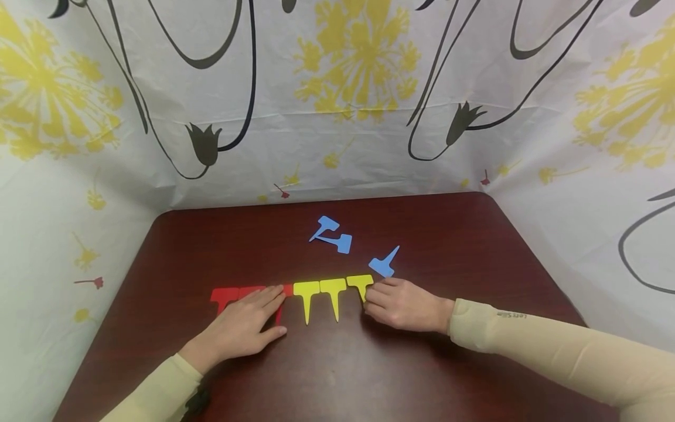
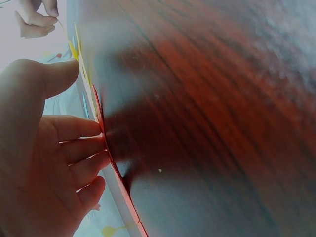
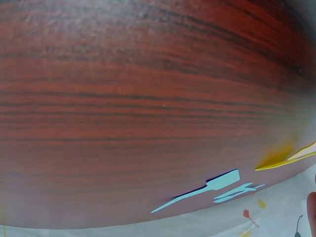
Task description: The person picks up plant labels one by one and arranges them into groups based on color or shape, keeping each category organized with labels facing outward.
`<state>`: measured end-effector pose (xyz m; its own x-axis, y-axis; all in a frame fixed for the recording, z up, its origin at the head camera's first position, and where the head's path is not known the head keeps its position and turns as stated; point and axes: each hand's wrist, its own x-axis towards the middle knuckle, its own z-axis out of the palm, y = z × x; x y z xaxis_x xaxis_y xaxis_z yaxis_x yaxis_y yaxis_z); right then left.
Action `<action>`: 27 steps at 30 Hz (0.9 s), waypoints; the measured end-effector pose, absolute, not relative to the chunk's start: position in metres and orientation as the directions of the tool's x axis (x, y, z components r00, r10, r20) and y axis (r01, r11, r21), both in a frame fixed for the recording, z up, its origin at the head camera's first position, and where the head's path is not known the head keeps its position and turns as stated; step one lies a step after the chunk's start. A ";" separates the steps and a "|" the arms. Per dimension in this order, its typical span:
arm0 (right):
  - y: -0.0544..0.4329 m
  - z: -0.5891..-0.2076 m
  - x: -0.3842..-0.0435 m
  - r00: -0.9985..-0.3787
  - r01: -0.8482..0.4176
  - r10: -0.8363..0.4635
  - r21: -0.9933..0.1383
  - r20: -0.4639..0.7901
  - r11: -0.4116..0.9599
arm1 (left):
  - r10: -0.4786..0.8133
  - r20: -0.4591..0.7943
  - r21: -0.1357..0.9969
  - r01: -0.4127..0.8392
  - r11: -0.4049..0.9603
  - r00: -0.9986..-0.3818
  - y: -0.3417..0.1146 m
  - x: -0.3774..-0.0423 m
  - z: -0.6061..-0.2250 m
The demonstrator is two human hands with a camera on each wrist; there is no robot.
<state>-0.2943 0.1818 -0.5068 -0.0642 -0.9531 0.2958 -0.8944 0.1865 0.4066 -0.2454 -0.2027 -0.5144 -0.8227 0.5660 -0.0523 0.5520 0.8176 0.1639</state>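
My left hand (image 1: 239, 325) lies flat with straight fingers over a row of red T-shaped plant labels (image 1: 224, 295), its fingertips on them and covering part of the row. Two yellow plant labels (image 1: 307, 289) continue the row to the right, stems toward me. A third yellow label (image 1: 361, 281) is pinched at its right side by my right hand (image 1: 403, 305); the left wrist view also shows that hand (image 2: 37, 19) with a thin yellow edge at its fingertips. Just beyond the right hand lies a blue plant label (image 1: 382, 267).
Two more blue labels (image 1: 344, 242) lie touching or overlapping farther back on the dark wood table (image 1: 253, 240). A white patterned sheet (image 1: 295, 158) hangs around the table's back and sides.
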 end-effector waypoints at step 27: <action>0.175 -0.522 -0.299 -0.495 -0.852 -0.846 0.082 0.198 0.517 | 0.577 -0.040 0.166 0.564 0.809 -0.816 -0.204 -0.246 -0.515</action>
<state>-0.2993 0.1746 -0.5219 -0.4948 -0.8462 0.1981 -0.8519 0.5173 0.0820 -0.2458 -0.2043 -0.5151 -0.8161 0.5766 -0.0397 0.5636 0.8092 0.1659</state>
